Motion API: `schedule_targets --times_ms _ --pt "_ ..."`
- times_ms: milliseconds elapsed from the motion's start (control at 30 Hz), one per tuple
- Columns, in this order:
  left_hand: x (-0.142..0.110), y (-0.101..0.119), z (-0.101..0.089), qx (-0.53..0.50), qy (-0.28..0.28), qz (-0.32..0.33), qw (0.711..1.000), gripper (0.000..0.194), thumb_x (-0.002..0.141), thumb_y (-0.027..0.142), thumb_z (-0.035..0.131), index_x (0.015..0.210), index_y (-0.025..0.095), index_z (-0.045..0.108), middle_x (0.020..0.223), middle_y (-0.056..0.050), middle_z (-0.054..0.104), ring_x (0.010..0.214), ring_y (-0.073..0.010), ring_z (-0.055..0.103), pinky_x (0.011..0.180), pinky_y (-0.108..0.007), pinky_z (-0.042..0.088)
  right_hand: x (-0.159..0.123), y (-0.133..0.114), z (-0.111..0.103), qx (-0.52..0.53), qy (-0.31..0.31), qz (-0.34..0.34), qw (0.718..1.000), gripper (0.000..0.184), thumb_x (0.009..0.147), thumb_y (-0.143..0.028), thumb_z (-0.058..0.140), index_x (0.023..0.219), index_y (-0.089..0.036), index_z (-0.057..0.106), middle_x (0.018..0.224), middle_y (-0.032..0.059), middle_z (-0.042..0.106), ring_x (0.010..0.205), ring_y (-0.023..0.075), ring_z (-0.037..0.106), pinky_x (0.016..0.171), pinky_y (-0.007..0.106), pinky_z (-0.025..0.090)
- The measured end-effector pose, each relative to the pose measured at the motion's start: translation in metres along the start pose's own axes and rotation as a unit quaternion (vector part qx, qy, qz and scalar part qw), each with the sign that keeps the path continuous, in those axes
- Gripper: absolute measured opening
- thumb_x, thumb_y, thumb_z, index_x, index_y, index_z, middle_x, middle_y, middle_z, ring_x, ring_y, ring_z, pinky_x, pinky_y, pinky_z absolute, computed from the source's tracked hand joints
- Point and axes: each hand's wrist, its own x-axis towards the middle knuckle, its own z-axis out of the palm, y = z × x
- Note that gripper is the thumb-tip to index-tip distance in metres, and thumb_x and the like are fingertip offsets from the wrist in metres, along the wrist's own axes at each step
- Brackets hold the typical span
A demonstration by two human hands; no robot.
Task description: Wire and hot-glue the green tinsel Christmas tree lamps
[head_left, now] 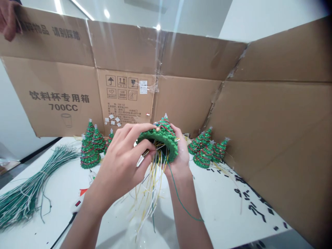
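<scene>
A small green Christmas tree ornament (172, 143), trimmed with red strands, is tilted so its hollow base faces me. My right hand (183, 148) wraps around its far right side and supports it. My left hand (124, 155) has its upper fingers on the base rim. Its thumb and index finger are pinched at the opening, with a slim silvery tool (140, 160) between them, mostly hidden. Yellow, white and green wires (155, 183) spill from the hollow and hang down. One longer green wire (181, 200) curves past my right forearm.
Finished-looking trees stand at left (89, 148) and right (203, 155). A bundle of green wires (33, 186) lies left, near a power strip (77, 204). Black bits (252, 207) are scattered right. Cardboard walls (186, 100) enclose the table; another person's hand (9, 19) grips the top left.
</scene>
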Motion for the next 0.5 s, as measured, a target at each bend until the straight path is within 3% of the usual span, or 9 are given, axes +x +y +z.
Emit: schedule_targets --times_ms 100,267,500 --pt "0.000 0.002 0.001 -0.034 0.018 -0.007 0.999 0.011 0.099 0.011 0.070 0.101 0.022 0.069 0.142 -0.008 0.067 0.122 -0.0289 0.064 0.104 -0.053 0.052 -0.005 -0.001 0.005 0.015 0.024 0.024 0.999 0.028 0.095 -0.035 0.062 0.077 -0.020 0.077 0.074 0.0007 0.079 0.078 0.0207 0.079 0.090 0.038 0.067" --pt "0.001 0.007 0.005 -0.025 0.074 -0.006 0.997 0.014 0.098 0.008 0.073 0.104 0.021 0.072 0.133 -0.007 0.072 0.117 -0.0275 0.066 0.099 -0.050 0.055 -0.010 -0.004 0.014 0.000 0.039 0.003 0.999 0.029 0.095 -0.036 0.062 0.080 -0.018 0.080 0.077 0.0029 0.081 0.083 0.0217 0.079 0.092 0.037 0.066" --pt "0.002 0.011 0.009 -0.011 0.108 0.017 0.994 0.016 0.094 0.007 0.078 0.101 0.020 0.075 0.132 -0.009 0.072 0.116 -0.0288 0.066 0.095 -0.050 0.057 -0.015 -0.005 0.014 -0.016 0.013 -0.005 1.000 0.034 0.097 -0.043 0.059 0.085 -0.020 0.080 0.079 0.0044 0.080 0.087 0.0230 0.079 0.090 0.039 0.066"
